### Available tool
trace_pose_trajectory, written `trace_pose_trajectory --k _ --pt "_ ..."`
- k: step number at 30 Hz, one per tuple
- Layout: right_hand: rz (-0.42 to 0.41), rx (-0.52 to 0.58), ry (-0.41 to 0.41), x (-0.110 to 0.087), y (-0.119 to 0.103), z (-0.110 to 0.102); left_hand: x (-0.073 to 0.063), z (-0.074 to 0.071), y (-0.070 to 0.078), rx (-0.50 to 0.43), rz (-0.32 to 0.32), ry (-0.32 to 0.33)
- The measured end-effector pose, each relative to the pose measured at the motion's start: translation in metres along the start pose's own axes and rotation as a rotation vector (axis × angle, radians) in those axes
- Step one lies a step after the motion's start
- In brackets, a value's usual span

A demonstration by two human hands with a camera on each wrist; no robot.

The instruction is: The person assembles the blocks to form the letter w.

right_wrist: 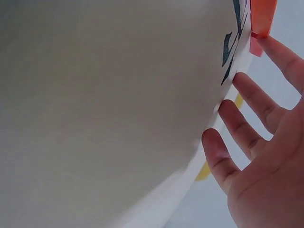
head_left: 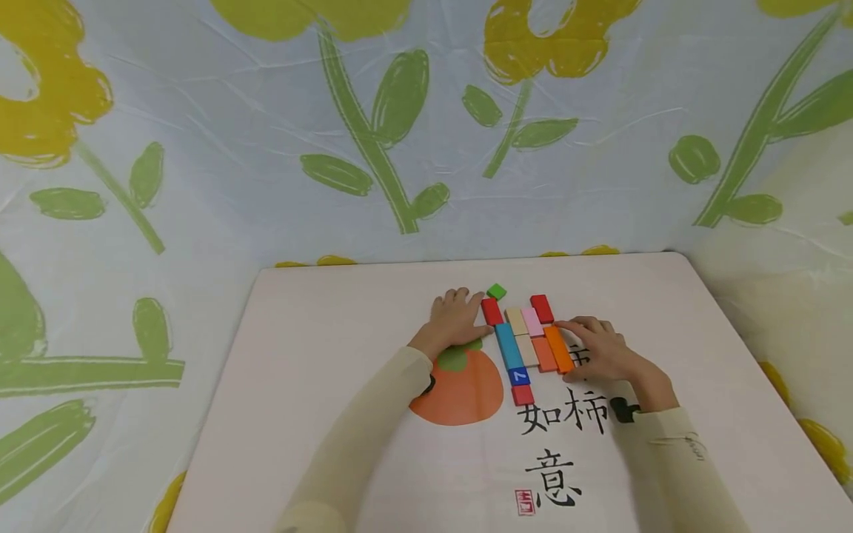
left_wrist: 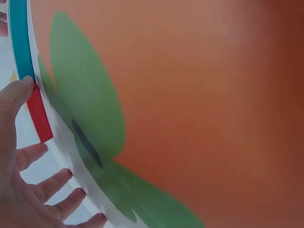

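Observation:
Small coloured blocks lie side by side in a slanted patch on the table. Beside its left edge my left hand (head_left: 455, 318) is spread. In the left wrist view the thumb touches the joint between the blue block (left_wrist: 20, 42) and a red block (left_wrist: 39, 116), with the index fingertip at that red block's far end. Along the right edge my right hand (head_left: 603, 352) spans the long orange block (head_left: 558, 349), index fingertip at its far end and thumb near its near end. The right wrist view shows the other fingers extended, their tips at the table surface.
A green block (head_left: 496, 292) sits beyond the left red block. Another red block (head_left: 543, 309) tops the right side; beige, pink and orange-red pieces fill the middle. A dark blue block (head_left: 519, 377) with a white 7 and a red block (head_left: 523, 395) extend the near end. Flowered cloth (head_left: 266, 148) surrounds the table.

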State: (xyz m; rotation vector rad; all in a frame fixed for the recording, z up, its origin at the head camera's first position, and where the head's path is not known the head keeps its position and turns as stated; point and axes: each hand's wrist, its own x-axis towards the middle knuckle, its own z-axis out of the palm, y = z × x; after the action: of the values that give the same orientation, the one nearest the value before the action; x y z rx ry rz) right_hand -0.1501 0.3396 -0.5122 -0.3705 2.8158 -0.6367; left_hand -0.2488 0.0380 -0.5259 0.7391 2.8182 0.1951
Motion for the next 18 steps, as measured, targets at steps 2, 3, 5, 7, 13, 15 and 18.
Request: trace_pose_trajectory --k 2,3,5,7,13,15,18 --pt "0.002 0.001 0.004 -0.0002 0.0012 0.0000 0.0013 -0.0004 0.0028 0.003 -0.017 0.000" --pt "0.002 0.001 0.006 -0.0003 0.0016 -0.0001 0.0017 -0.0005 0.0039 0.007 -0.023 0.001" --pt "0.002 0.005 0.014 -0.0002 0.0010 0.0003 0.0011 -0.0011 0.0045 0.007 -0.034 0.006" --pt "0.005 0.014 0.022 -0.0005 0.0006 0.0008 0.0006 -0.0011 0.0042 0.005 -0.041 0.009" --pt "0.022 0.040 0.041 -0.0019 0.0008 0.0032 -0.0003 0.0007 0.0018 -0.049 -0.043 0.019" --pt "0.025 0.053 0.042 -0.0025 0.0020 0.0031 -0.0006 0.0016 -0.0002 -0.068 -0.035 0.024" --pt "0.015 0.080 0.039 -0.0032 0.0039 0.0022 -0.0023 0.0014 -0.0035 -0.093 -0.018 0.039"
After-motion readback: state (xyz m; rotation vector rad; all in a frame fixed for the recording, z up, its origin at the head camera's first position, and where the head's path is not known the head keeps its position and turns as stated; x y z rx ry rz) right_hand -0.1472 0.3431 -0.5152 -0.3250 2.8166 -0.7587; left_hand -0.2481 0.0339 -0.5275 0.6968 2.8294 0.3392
